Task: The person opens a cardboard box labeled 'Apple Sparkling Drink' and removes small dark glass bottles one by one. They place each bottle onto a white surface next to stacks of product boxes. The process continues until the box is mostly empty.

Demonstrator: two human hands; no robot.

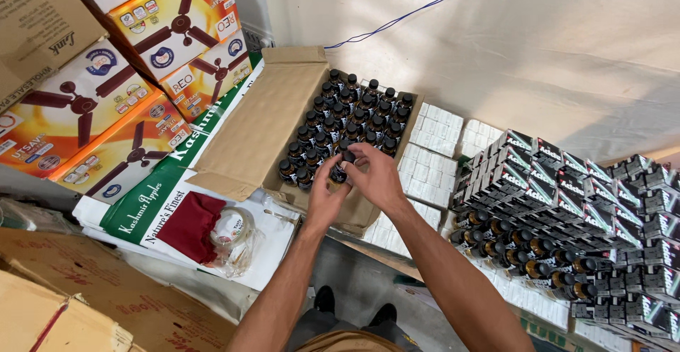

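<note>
Head view. An open cardboard carton (pixel 262 122) was seen on the floor, its flaps folded outward, with small dark bottles (pixel 354 115) packed upright in rows in its far half. Both hands were held over the near edge of those rows. A single dark bottle (pixel 339 173) was gripped by the left hand (pixel 324 200), fingers curled closed about its lower body. Its black cap (pixel 348 156) was pinched from above by the fingertips of the right hand (pixel 374 175). The held bottle was kept just above the carton's near corner, close beside the packed ones.

To the right of the carton, flat white packets (pixel 428 161) were laid in stacks. Further right, black printed boxes (pixel 567 182) were piled in tiers, and more amber bottles with dark caps (pixel 524 242) were stood in front of them. To the left, orange-and-white boxes picturing ceiling fans (pixel 92 111) were stacked. A roll of clear tape (pixel 232 226) and a maroon cloth (pixel 190 226) were noted lying on a white-and-green sheet (pixel 152 207) near the left forearm.
</note>
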